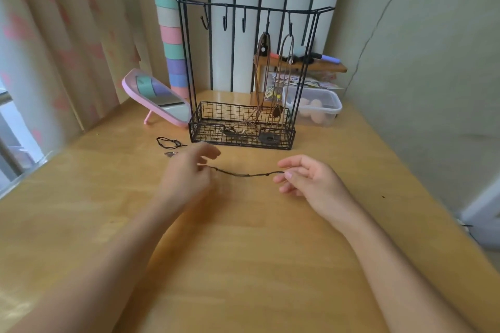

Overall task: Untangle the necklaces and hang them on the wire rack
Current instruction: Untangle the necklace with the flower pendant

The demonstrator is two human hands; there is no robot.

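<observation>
A dark cord necklace (244, 173) is stretched level between my two hands, just above the wooden table (243, 251). My left hand (189, 173) pinches its left end and my right hand (305, 174) pinches its right end. Behind them stands the black wire rack (242, 124) with a row of hooks on top and a basket at the bottom. Two brown cord necklaces (266, 73) hang from its right hooks, their pendants down in the basket. Another black cord necklace (169, 142) lies coiled on the table left of the rack.
A pink tabletop mirror (159, 98) leans to the left of the rack. A clear plastic box (315, 105) sits behind it on the right. A small metal piece (171, 154) lies near the coiled cord. Curtains hang at left, a wall stands at right.
</observation>
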